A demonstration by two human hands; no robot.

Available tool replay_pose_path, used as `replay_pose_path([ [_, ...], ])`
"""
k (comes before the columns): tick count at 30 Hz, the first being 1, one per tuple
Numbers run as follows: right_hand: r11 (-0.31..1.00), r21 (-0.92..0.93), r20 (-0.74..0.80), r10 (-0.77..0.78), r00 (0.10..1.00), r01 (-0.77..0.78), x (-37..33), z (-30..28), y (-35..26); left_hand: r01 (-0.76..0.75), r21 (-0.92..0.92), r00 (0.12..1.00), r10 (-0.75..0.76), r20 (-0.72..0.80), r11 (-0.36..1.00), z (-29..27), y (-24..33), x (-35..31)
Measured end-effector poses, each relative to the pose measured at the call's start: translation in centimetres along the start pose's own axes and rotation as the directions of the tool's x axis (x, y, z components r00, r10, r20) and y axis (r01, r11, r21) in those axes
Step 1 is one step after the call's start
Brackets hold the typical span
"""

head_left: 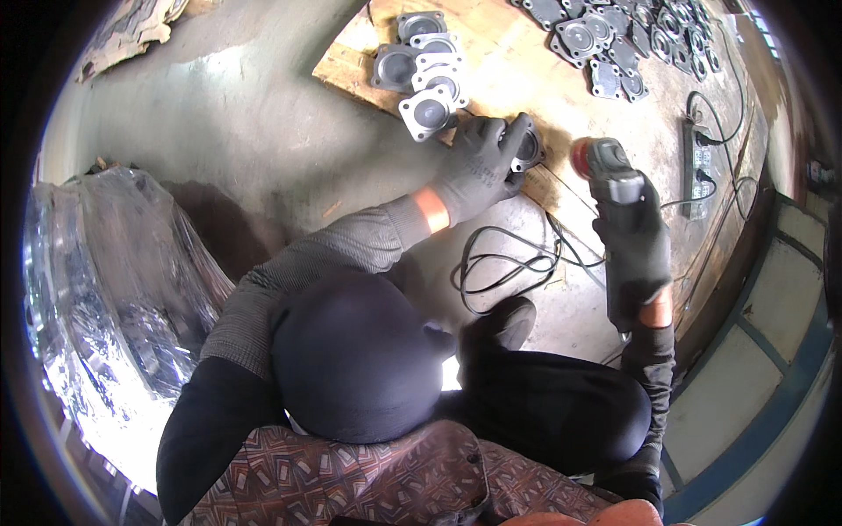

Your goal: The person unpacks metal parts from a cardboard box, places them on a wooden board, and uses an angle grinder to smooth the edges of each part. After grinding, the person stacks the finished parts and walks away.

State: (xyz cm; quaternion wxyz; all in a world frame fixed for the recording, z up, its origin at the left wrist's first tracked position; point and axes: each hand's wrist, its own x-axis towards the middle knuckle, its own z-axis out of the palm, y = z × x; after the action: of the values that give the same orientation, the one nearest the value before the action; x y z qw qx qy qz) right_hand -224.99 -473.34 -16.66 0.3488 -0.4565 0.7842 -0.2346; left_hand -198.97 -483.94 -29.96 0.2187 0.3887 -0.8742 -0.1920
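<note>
left hand (481,165) grips a flat casting (529,147) on the board (517,70); right hand (633,237) clasps a grinder (607,171), long axis and disc end pointing away.

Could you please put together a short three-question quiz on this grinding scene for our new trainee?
1. True or false: the left hand rests on a square metal plate at the edge of the wooden board.
2. What does the right hand hold? A) a hammer B) a handheld grinder C) a paintbrush
3. Fill in: the black cable lies coiled on the ______ floor.

Key: 1 true. 2 B. 3 concrete.
</note>
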Motion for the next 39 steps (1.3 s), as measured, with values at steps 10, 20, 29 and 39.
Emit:
replay_pose_path([
  [10,0.904,0.399,0.166,0.097,0.981,-0.156,-2.1,-2.3,3.3,-0.030,-0.001,0.978,0.029,-0.207,1.000,-0.9,-1.6,1.3],
  [20,0.834,0.528,0.264,0.018,0.964,-0.160,-1.5,-0.9,2.2,0.029,-0.039,0.997,-0.032,-0.074,0.999,0.0,-1.1,0.7],
  [29,0.785,0.573,0.381,-0.002,0.925,-0.234,-0.2,1.3,1.4,0.037,-0.080,0.999,-0.036,0.016,0.996,1.4,-0.8,-0.8],
  [39,0.762,0.612,0.329,-0.001,0.944,-0.212,0.4,0.5,2.3,-0.008,-0.159,0.999,0.002,-0.036,0.987,0.2,-0.8,-0.1],
])
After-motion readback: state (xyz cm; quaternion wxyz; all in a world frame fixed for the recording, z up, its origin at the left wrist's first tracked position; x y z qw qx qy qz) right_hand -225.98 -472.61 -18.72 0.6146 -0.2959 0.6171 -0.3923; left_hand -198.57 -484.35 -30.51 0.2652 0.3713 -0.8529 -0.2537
